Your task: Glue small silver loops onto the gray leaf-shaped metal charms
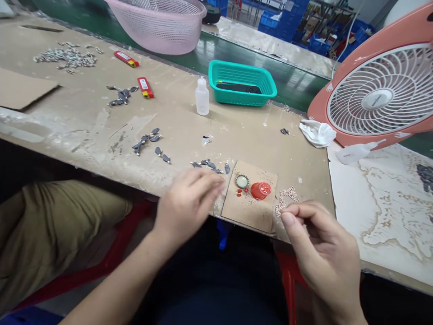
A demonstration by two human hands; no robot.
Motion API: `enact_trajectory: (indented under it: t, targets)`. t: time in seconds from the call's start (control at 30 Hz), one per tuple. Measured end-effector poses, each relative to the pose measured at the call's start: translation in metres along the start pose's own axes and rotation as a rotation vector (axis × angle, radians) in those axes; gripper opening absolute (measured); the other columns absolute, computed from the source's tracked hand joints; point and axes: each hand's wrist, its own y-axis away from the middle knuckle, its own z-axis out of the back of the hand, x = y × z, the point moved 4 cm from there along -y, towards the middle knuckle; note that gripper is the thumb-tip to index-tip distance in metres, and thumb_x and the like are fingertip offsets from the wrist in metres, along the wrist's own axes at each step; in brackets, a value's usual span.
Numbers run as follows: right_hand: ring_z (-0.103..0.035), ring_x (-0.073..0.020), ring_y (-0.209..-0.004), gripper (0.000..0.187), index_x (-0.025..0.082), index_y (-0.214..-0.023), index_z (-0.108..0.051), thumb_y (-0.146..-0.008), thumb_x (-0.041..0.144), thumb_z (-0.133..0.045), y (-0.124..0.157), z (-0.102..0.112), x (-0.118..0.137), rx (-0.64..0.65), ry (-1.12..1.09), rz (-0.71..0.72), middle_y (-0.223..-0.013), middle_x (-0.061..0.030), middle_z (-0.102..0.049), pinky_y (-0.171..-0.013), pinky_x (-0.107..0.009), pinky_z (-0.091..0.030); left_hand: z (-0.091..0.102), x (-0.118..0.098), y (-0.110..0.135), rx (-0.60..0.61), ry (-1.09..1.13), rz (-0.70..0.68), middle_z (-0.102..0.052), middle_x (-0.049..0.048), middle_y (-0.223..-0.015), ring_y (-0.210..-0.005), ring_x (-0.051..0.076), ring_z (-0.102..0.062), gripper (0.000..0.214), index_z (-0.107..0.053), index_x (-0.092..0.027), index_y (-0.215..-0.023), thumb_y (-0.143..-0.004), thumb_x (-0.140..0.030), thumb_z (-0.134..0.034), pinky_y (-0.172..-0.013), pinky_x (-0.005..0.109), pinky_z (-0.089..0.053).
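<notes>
My left hand (187, 203), slightly blurred, hovers at the table's front edge beside a row of small dark grey leaf-like pieces (210, 165) with pale tips. Its fingers curve toward the thumb; whether they hold anything is unclear. My right hand (321, 253) is closed in a pinch, thumb against forefinger, beside a heap of tiny pinkish beads (286, 198). Whatever sits in that pinch is too small to make out. Between both hands lies a cardboard square (248, 214) bearing a small red container (261, 190), red blobs and a crimped bottle cap (242, 181).
A clear squeeze bottle (202, 97) stands near a green basket (241, 96). An orange fan (375, 99), crumpled tissue (318, 133) and another bottle (355, 153) are at right. More dark pieces (145, 141) and two red boxes (145, 87) lie left. Someone's trousered leg (77, 225) is below.
</notes>
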Motion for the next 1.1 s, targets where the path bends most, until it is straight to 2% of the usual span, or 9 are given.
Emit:
enact_trajectory:
  t: [0.07,0.17,0.3,0.43,0.6,0.73,0.9,1.0,1.1]
  targets:
    - [-0.055,-0.0106,-0.071,0.008,0.025,-0.085,-0.064,-0.093,0.024,-0.063,-0.012,0.005,-0.002,0.012,0.091,0.043,-0.076,0.0039,-0.057,-0.066,-0.025,-0.043,0.007,0.021,-0.008,0.065,-0.253,-0.018,-0.070,0.0055,-0.103,-0.101,0.027,-0.061,0.015,-0.072,-0.021,-0.105,-0.096,-0.025,-0.061,-0.089,0.041,-0.048]
    - [-0.054,-0.0114,-0.070,0.010,0.024,-0.084,-0.065,-0.093,0.025,-0.062,-0.030,0.006,-0.005,0.075,0.194,0.101,-0.074,0.0036,-0.057,-0.067,-0.027,-0.043,0.009,0.039,-0.016,0.205,-0.391,-0.051,-0.069,0.0044,-0.102,-0.095,0.027,-0.063,0.019,-0.073,-0.023,-0.105,-0.098,-0.033,-0.058,-0.081,0.040,-0.050]
    - [-0.054,-0.0132,-0.071,0.011,0.023,-0.086,-0.066,-0.094,0.027,-0.059,-0.044,-0.001,-0.007,0.186,0.293,0.105,-0.076,0.0019,-0.058,-0.065,-0.029,-0.043,0.004,0.042,-0.022,0.257,-0.450,-0.082,-0.067,0.0053,-0.098,-0.093,0.026,-0.065,0.022,-0.070,-0.019,-0.097,-0.100,-0.031,-0.052,-0.078,0.037,-0.051]
    - [-0.057,-0.0157,-0.074,0.014,0.022,-0.086,-0.066,-0.094,0.027,-0.056,-0.051,-0.008,-0.004,0.269,0.416,0.103,-0.079,0.0002,-0.061,-0.065,-0.031,-0.042,0.005,0.039,-0.019,0.227,-0.498,-0.103,-0.064,0.0076,-0.095,-0.090,0.027,-0.063,0.027,-0.066,-0.016,-0.095,-0.103,-0.030,-0.045,-0.076,0.038,-0.050]
    - [-0.056,-0.0180,-0.073,0.014,0.022,-0.084,-0.067,-0.092,0.028,-0.056,-0.056,-0.010,0.000,0.312,0.533,0.121,-0.076,-0.0008,-0.060,-0.063,-0.032,-0.040,0.018,0.038,-0.010,0.160,-0.334,0.016,-0.065,0.0057,-0.095,-0.088,0.024,-0.064,0.025,-0.061,-0.017,-0.100,-0.104,-0.030,-0.040,-0.077,0.035,-0.050]
    - [-0.056,-0.0182,-0.071,0.016,0.021,-0.082,-0.066,-0.092,0.029,-0.056,-0.057,-0.012,0.002,0.322,0.576,0.153,-0.074,-0.0013,-0.059,-0.064,-0.032,-0.039,0.026,0.039,-0.005,0.095,-0.072,0.117,-0.068,0.0038,-0.094,-0.084,0.020,-0.065,0.019,-0.062,-0.019,-0.102,-0.101,-0.033,-0.048,-0.078,0.029,-0.050]
    - [-0.055,-0.0181,-0.069,0.017,0.021,-0.081,-0.066,-0.092,0.029,-0.057,-0.057,-0.013,0.003,0.317,0.607,0.187,-0.072,-0.0017,-0.058,-0.063,-0.032,-0.038,0.029,0.038,0.000,0.064,0.119,0.150,-0.070,0.0036,-0.098,-0.092,0.019,-0.066,0.016,-0.067,-0.021,-0.102,-0.098,-0.028,-0.054,-0.086,0.027,-0.050]
    - [-0.054,-0.0169,-0.068,0.016,0.021,-0.081,-0.067,-0.092,0.029,-0.058,-0.057,-0.010,0.004,0.297,0.521,0.172,-0.071,-0.0010,-0.058,-0.062,-0.031,-0.039,0.032,0.035,0.003,0.069,0.203,0.193,-0.071,0.0019,-0.100,-0.091,0.016,-0.066,0.015,-0.069,-0.023,-0.104,-0.098,-0.025,-0.055,-0.086,0.024,-0.051]
    - [-0.050,-0.0138,-0.063,0.017,0.021,-0.079,-0.068,-0.091,0.032,-0.061,-0.054,-0.004,0.003,0.243,0.295,0.074,-0.068,0.0008,-0.056,-0.060,-0.029,-0.039,0.032,0.031,0.007,0.089,0.350,0.287,-0.073,0.0004,-0.095,-0.082,0.014,-0.068,0.014,-0.072,-0.026,-0.102,-0.095,-0.028,-0.061,-0.076,0.020,-0.053]
